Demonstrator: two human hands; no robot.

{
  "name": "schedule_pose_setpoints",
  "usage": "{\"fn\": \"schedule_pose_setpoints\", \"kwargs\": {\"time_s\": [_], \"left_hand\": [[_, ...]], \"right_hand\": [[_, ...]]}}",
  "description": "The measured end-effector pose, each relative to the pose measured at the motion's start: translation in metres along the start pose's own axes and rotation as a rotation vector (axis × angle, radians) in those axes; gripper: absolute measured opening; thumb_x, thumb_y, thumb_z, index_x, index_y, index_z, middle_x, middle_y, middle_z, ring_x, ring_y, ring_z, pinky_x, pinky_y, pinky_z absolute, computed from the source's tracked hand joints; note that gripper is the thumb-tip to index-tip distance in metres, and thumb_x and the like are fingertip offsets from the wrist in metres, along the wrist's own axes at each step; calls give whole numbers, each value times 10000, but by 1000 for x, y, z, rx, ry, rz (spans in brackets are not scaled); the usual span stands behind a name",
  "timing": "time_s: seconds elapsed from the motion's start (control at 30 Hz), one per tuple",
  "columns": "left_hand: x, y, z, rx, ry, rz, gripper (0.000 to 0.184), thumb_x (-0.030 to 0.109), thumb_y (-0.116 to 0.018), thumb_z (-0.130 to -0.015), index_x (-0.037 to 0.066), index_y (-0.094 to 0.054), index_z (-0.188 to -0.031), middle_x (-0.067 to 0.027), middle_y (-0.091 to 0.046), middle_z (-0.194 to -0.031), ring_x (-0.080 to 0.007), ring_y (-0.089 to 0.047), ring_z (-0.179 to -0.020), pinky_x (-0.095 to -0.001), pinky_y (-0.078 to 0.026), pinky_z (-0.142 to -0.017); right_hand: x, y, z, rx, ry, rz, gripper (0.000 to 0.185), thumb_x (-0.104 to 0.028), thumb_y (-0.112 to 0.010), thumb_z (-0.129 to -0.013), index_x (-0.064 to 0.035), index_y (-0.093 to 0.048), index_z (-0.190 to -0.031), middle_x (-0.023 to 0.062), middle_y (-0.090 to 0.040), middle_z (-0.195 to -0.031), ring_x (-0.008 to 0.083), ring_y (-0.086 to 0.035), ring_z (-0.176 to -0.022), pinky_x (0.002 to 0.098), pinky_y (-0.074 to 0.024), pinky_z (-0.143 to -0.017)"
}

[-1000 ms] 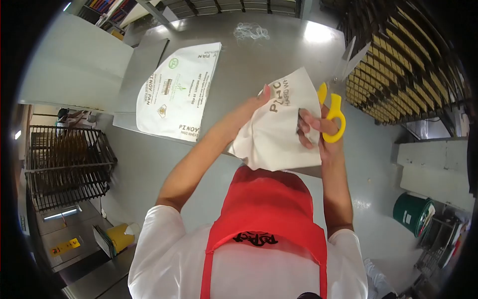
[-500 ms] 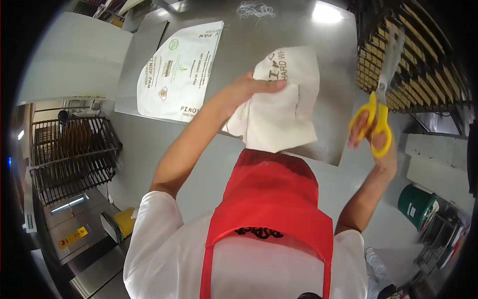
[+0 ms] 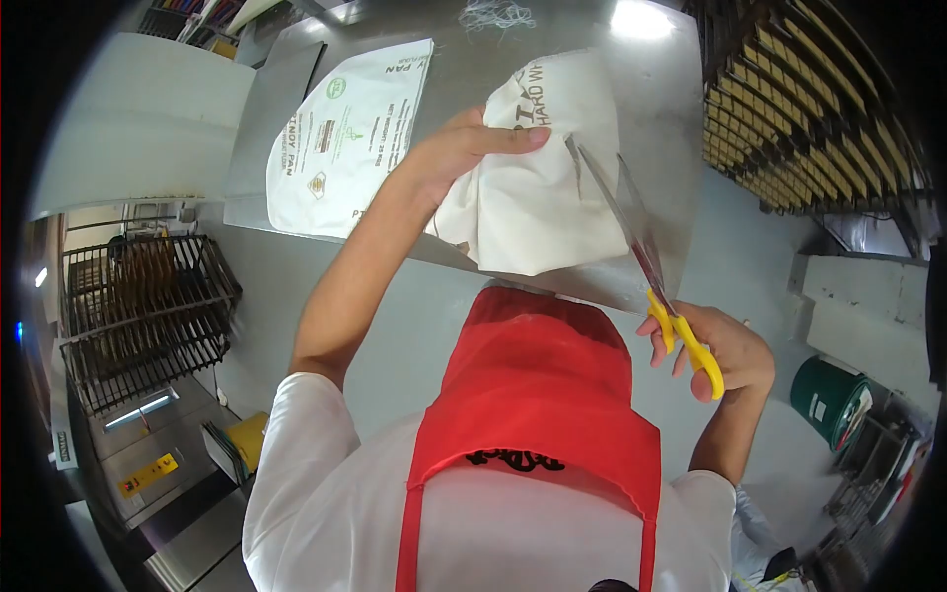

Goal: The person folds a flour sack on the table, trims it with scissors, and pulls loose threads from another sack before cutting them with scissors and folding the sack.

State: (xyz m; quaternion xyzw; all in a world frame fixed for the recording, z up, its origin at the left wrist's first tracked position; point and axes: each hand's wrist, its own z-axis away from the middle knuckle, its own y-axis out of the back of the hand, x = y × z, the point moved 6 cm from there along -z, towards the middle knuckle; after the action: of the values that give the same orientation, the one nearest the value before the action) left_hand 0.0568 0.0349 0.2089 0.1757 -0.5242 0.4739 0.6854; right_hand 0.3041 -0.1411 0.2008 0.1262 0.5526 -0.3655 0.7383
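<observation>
Scissors (image 3: 646,264) swung in since last frame; tips now aim 11 o'clock. Steel table (image 3: 663,109) at 12; flat sack (image 3: 345,148) at 11; bunched sack (image 3: 538,222) at 1, L hand (image 3: 456,156) pinching it. R hand (image 3: 725,347) has fingers thru handles, blades apart. Risk: loose folds slip, blade nicks L thumb. Print: "PINOY PAN", "NET WEIGHT" (flat); "HARD WH" (bunched).

Left hand (image 3: 452,156) — fingers mostly hidden behind white cloth (image 3: 543,219), apron lettering (image 3: 515,460) partly covered, tray rack (image 3: 809,113) — cropped at top
</observation>
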Motion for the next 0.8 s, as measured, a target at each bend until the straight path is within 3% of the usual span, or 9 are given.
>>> {"fn": "schedule_pose_setpoints", "kwargs": {"time_s": [0.07, 0.2, 0.3, 0.5, 0.57, 0.6, 0.67, 0.8], "left_hand": [[2, -4, 1, -5, 1, 15, 559, 169, -774, -843, -1, -546, -1324, -104, -664, -1186, -193, -646, -1074, -320, -499, -954], [5, -13, 4, 9, -47, 49, 490, 176, -783, -833, 0, -602, -1253, -108, -684, -1154, -207, -662, -1053, -322, -511, -936], [5, -11, 2, 20, -38, -36, 490, 177, -789, -827, 1, -606, -1246, -110, -686, -1148, -202, -667, -1037, -320, -513, -927], [-1, -15, -1, 17, -1, -148, 433, 191, -801, -816, 7, -657, -1180, -99, -708, -1089, -189, -674, -1001, -310, -517, -901], [-2, -19, -1, 25, -6, -191, 429, 198, -804, -812, 6, -664, -1169, -96, -711, -1083, -186, -676, -992, -309, -517, -899], [-2, -20, 0, 36, -12, -231, 425, 205, -807, -809, 4, -670, -1158, -94, -714, -1076, -183, -678, -982, -307, -517, -897], [-1, -26, 0, 31, -14, -260, 420, 191, -802, -811, 9, -667, -1165, -88, -713, -1073, -175, -676, -980, -305, -510, -900], [-4, -31, 1, 27, 12, -290, 414, 202, -813, -800, 7, -680, -1140, -96, -712, -1088, -174, -678, -975, -308, -519, -889]], "right_hand": [[6, 3, -2, -10, 2, 68, 640, -254, -850, -708, 0, -570, -1225, 42, -644, -950, 153, -620, -842, 277, -504, -738], [3, 1, -7, -42, 94, 30, 590, -152, -782, -693, 6, -567, -1219, 50, -646, -937, 164, -629, -855, 285, -503, -750], [5, -4, -13, -39, 19, -57, 581, -196, -785, -721, 2, -562, -1219, 53, -643, -939, 168, -634, -867, 294, -499, -772], [5, -13, -32, -51, 88, -169, 530, -272, -692, -840, 3, -514, -1256, 69, -608, -959, 174, -641, -885, 279, -545, -672], [3, -16, -38, -27, 120, -152, 926, -722, -641, -789, 39, -476, -1292, 115, -590, -1000, 226, -657, -909, 304, -588, -628], [3, -18, -41, -24, 121, -151, 926, -722, -641, -789, 39, -476, -1292, 115, -590, -1000, 226, -657, -909, 304, -588, -628], [-1, -18, -44, 12, 161, -208, 513, -429, -589, -970, -6, -506, -1249, 71, -591, -943, 176, -646, -871, 286, -566, -636], [-4, -17, -48, 63, 178, -172, 534, -492, -521, -991, -15, -513, -1231, 71, -583, -919, 171, -643, -858, 289, -574, -638]]}}
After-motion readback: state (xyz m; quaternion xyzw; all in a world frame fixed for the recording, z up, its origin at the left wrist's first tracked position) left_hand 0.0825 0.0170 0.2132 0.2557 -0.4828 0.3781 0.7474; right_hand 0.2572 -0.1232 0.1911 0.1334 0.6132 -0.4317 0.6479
